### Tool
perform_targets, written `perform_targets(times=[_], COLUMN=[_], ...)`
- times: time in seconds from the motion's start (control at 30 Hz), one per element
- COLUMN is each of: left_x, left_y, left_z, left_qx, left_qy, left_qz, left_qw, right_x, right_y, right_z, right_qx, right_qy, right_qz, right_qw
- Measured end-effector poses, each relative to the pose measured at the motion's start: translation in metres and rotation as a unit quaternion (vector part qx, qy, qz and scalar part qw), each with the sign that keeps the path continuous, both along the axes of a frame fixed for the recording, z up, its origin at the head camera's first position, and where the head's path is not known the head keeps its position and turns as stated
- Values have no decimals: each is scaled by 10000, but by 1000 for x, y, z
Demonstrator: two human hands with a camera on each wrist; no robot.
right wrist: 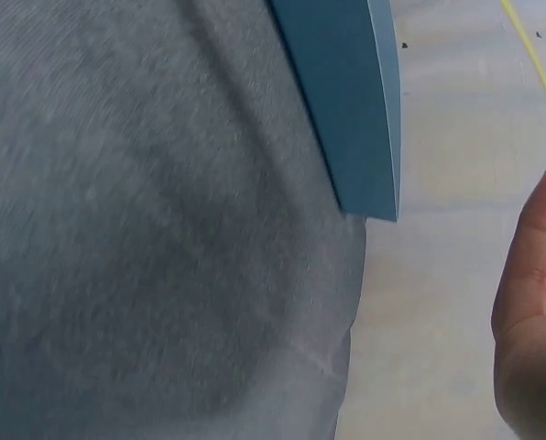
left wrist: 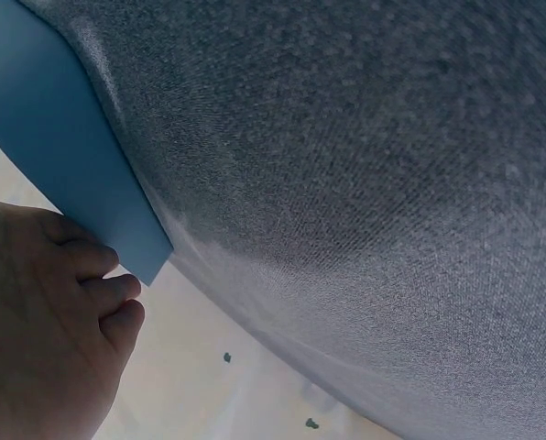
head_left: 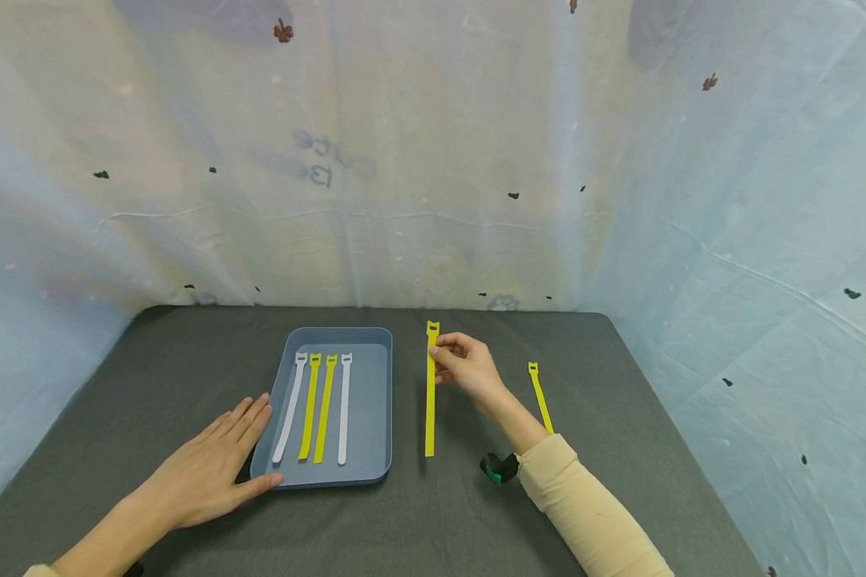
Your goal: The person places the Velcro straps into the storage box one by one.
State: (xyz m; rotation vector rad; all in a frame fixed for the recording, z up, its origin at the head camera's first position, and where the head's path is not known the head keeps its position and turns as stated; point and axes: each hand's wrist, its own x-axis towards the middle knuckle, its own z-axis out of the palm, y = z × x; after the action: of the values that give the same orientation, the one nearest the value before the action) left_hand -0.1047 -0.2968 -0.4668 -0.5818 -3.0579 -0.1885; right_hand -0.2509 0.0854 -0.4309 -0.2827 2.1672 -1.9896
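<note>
My right hand (head_left: 471,370) pinches a yellow cable tie (head_left: 430,409) near its slotted head, holding it lengthwise just right of the tray. In the right wrist view the tie (right wrist: 540,73) rises as a thin strip from the thumb and fingers of the hand (right wrist: 529,302). A blue-grey tray (head_left: 368,449) holds two white cable ties (head_left: 344,417) on the outside and two yellow ones (head_left: 325,413) between them, side by side. Against the tray's left edge rests my left hand (head_left: 205,473), fingers extended. The left wrist view shows that hand (left wrist: 39,321) beside the tray wall (left wrist: 81,147).
Another yellow cable tie (head_left: 540,397) lies right of the right forearm, its lower end hidden by the sleeve. A dark object with a green patch (head_left: 499,469) shows by the right wrist. Pale sheeting (head_left: 418,160) hangs behind the dark cloth-covered table (head_left: 202,353).
</note>
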Motion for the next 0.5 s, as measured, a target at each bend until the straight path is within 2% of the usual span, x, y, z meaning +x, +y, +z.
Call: perform_targets(times=[0.5], left_x=[0], left_y=[0], left_z=[0], left_qx=[-39], left_qy=[19], left_qz=[-7], left_qw=[10000], right_x=[4], right_y=[-33], right_z=[1], right_qx=[-238], right_qy=[-85], right_qz=[273], right_qw=[9993])
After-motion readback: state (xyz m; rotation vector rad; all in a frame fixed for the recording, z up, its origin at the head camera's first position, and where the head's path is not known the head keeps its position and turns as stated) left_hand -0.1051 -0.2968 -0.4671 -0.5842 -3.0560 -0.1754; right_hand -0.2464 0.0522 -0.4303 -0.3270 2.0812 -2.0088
